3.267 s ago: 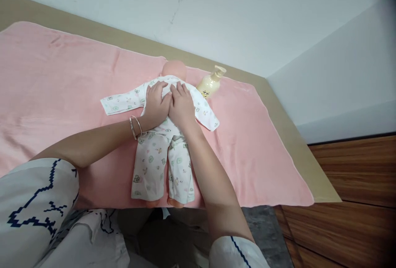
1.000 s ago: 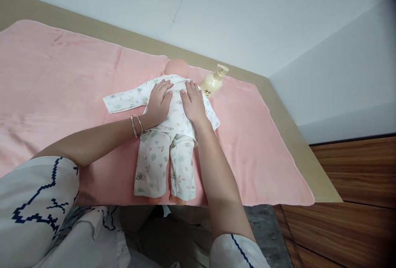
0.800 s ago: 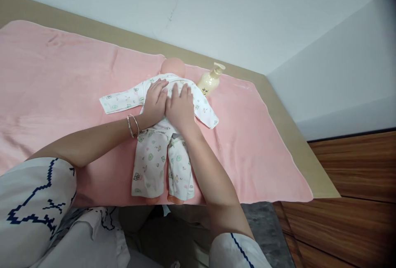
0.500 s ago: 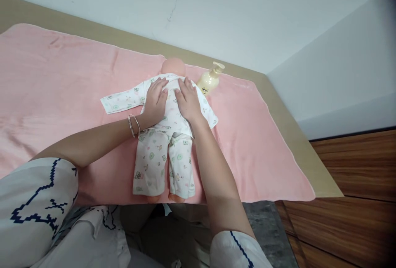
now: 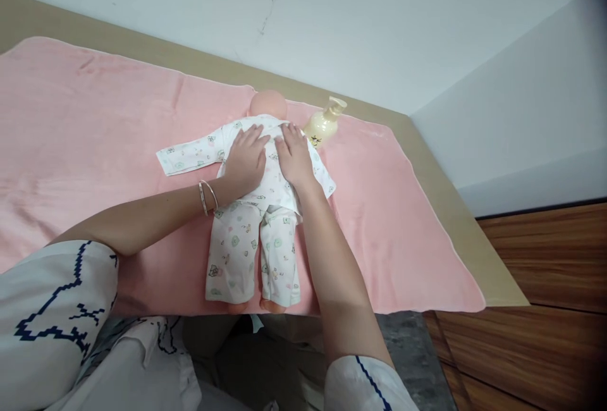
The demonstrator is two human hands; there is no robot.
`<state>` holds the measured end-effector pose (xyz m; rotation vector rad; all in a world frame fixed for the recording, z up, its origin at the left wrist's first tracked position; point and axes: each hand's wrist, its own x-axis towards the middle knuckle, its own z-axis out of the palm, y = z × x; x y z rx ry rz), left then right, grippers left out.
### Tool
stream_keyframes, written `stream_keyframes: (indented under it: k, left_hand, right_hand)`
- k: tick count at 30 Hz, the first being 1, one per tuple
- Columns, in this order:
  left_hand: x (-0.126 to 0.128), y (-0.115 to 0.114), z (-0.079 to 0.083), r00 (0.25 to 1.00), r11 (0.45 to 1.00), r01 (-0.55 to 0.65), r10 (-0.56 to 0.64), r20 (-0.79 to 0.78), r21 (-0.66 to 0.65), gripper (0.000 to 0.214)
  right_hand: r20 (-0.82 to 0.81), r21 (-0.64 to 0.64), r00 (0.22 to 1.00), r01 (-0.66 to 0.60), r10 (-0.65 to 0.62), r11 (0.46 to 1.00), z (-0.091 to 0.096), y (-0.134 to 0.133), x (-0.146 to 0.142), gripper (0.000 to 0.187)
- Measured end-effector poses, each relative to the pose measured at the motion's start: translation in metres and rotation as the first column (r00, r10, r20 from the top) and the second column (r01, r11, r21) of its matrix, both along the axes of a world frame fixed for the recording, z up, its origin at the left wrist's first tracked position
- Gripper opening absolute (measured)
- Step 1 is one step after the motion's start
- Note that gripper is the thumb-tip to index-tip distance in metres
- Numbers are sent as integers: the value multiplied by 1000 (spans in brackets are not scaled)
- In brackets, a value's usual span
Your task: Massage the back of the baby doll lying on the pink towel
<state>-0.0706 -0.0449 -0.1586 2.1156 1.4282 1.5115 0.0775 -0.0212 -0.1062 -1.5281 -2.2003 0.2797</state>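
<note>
A baby doll point(image 5: 268, 105) in a white printed top point(image 5: 270, 186) and matching trousers point(image 5: 232, 253) lies on a pink blanket, its feet toward me. Its face is not visible. My left hand point(image 5: 246, 158) rests flat on the left part of the top, fingers stretched out. On the right part of the top lies my right hand point(image 5: 294, 155), also flat with fingers extended. Neither hand grips anything. The doll's left-side sleeve point(image 5: 190, 153) stretches out sideways on the blanket.
Beside the doll's shoulder stands a cream pump bottle point(image 5: 322, 125). The pink blanket point(image 5: 389, 221) covers much of the tan table point(image 5: 493, 278). A white wall point(image 5: 165, 12) rises behind the table, and wooden panels point(image 5: 545, 253) are at the right.
My left hand has slid slightly right over the top, toward the middle. My right hand has shifted slightly outward. The view has moved a little; the doll lies as before.
</note>
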Motion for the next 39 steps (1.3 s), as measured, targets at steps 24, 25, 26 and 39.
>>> stream_keyframes:
  k: [24, 25, 26, 39]
  left_hand:
    - [-17, 18, 24, 956, 970, -160, 106, -274, -183, 48]
    - [-20, 24, 23, 958, 964, -177, 121, -260, -200, 51]
    - [-22, 27, 23, 958, 963, -181, 127, -258, -199, 52]
    - [-3, -15, 36, 904, 995, -100, 101, -416, 24, 35]
  right_hand:
    - [114, 121, 990, 73, -86, 990, 18, -27, -14, 41]
    - [170, 115, 980, 86, -105, 990, 26, -37, -22, 38]
    - [217, 113, 969, 93, -116, 989, 33, -45, -28, 36]
    - [-58, 1, 998, 26, -26, 1000, -3, -1, -2, 56]
